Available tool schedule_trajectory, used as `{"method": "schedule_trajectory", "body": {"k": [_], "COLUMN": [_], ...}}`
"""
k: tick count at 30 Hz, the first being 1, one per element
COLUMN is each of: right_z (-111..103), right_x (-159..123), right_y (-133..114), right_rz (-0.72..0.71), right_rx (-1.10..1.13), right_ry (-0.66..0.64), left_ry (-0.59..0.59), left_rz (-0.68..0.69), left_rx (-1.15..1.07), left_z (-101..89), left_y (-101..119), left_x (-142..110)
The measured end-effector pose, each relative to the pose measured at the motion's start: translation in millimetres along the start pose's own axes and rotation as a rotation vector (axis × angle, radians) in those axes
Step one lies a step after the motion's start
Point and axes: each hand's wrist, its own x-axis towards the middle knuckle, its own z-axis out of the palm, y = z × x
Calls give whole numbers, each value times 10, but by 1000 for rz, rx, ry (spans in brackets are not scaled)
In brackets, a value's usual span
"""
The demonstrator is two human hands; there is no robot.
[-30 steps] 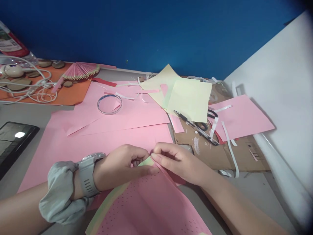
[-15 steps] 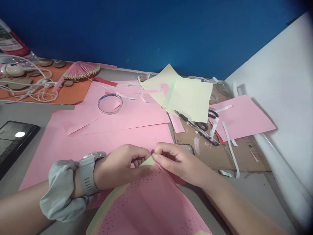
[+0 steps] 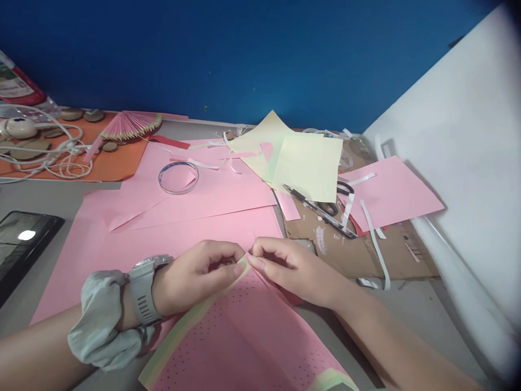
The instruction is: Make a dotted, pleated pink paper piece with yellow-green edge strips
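A pink paper sheet (image 3: 252, 331) with a green and yellow border and rows of small dark marks hangs toward me from both hands. My left hand (image 3: 203, 274) pinches its bordered edge near the top corner, thumb on the near face. Close beside it, my right hand (image 3: 295, 269) grips the same corner between thumb and index finger. The fingertips of the two hands almost touch. Behind the hands lie large pink paper sheets (image 3: 142, 255). A grey watch (image 3: 144, 290) and a pale scrunchie (image 3: 101, 320) are on my left wrist.
A tape ring (image 3: 179, 191) rests on the pink paper. Yellow paper (image 3: 311, 163), a pen (image 3: 317, 209), black-handled scissors (image 3: 345, 187) and white strips lie over cardboard (image 3: 345, 255) at right. A phone (image 3: 20, 244), white cable (image 3: 65, 163) and folded paper fan (image 3: 130, 126) are at left.
My left thumb has shifted up along the paper's border toward the corner, showing more of the dotted edge. The right hand keeps its pinch. The view has tilted slightly.
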Motion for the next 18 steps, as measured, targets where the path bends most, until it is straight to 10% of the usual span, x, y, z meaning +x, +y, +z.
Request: {"method": "schedule_trajectory", "body": {"k": [11, 18], "right_z": [20, 14], "right_x": [-9, -22], "right_y": [3, 32], "right_rz": [53, 49], "right_rx": [-99, -135], "right_ry": [-1, -45], "left_ry": [275, 217], "left_rz": [24, 0], "left_rx": [222, 233], "left_z": [83, 93], "left_y": [-54, -28], "left_x": [76, 91]}}
